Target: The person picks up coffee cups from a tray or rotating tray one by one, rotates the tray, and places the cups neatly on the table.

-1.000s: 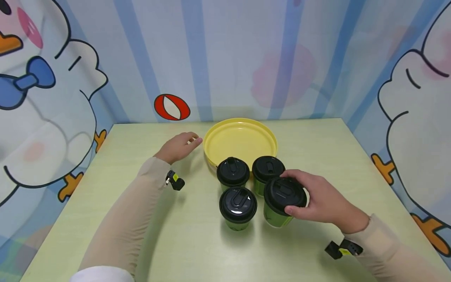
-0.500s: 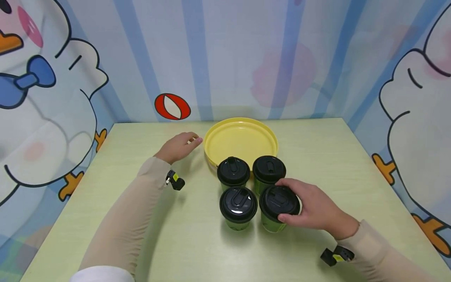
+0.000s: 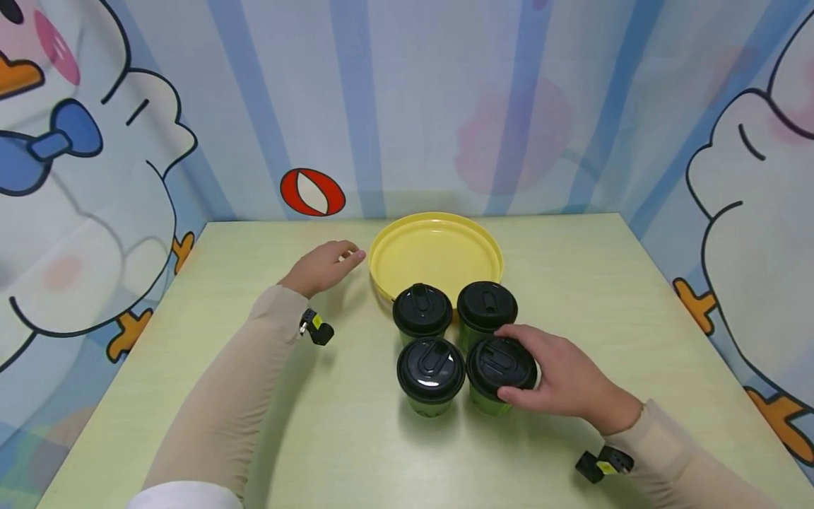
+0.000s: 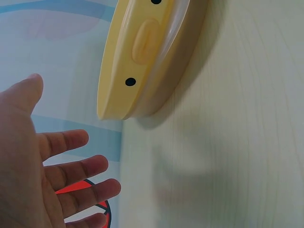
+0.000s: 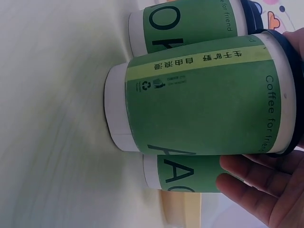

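Two rows of green paper coffee cups with black lids stand close together on the table. My right hand (image 3: 566,375) holds the front right coffee cup (image 3: 501,367) by its lid, thumb on the near side and fingers on the far side. In the right wrist view that cup (image 5: 204,99) shows a green sleeve with printed lettering. To its left is the front left cup (image 3: 431,371); behind are the back left cup (image 3: 422,311) and back right cup (image 3: 487,307). My left hand (image 3: 323,267) is relaxed, holding nothing, just left of a round yellow tray (image 3: 435,254).
The yellow tray sits behind the cups, near the striped back wall (image 3: 420,106). Cartoon-printed side walls enclose the pale wooden table (image 3: 343,438). In the left wrist view the tray's side (image 4: 142,61) shows black dots and a raised oval.
The right hand has brought its coffee cup left and toward the person, from a slight tilt to upright beside the front left cup. The left hand has stayed in place.
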### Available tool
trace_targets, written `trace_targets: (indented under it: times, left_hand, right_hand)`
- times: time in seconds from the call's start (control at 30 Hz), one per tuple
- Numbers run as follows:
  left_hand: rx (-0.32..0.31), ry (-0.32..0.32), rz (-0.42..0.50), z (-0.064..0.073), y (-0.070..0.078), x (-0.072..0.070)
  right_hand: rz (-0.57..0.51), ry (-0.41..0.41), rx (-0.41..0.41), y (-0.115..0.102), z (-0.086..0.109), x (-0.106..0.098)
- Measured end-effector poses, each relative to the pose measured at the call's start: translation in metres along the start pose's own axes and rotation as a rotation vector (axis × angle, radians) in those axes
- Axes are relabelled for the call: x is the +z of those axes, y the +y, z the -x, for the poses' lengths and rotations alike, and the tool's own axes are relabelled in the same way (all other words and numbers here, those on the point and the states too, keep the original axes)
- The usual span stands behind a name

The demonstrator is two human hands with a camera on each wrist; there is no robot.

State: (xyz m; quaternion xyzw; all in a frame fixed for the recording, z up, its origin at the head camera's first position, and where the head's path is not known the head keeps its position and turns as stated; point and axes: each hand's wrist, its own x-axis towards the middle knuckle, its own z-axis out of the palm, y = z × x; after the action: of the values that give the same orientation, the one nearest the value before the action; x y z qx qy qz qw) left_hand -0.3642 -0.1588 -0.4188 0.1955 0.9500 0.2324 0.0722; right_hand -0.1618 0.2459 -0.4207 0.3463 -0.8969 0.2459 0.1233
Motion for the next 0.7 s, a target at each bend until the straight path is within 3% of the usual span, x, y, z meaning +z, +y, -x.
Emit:
trace_targets:
  times: [0.47, 0.7]
  left_hand:
    - [-0.014, -0.012, 0.0, 0.0062, -0.0015, -0.0001]
    - [-0.023, -0.018, -0.01, 0.0072, -0.008, -0.0034]
  right_hand:
    - [-0.019, -0.009, 0.055, -0.0031, 0.0009, 0.002]
    - [0.132, 0.021, 0.078, -0.0051, 0.0024, -0.006]
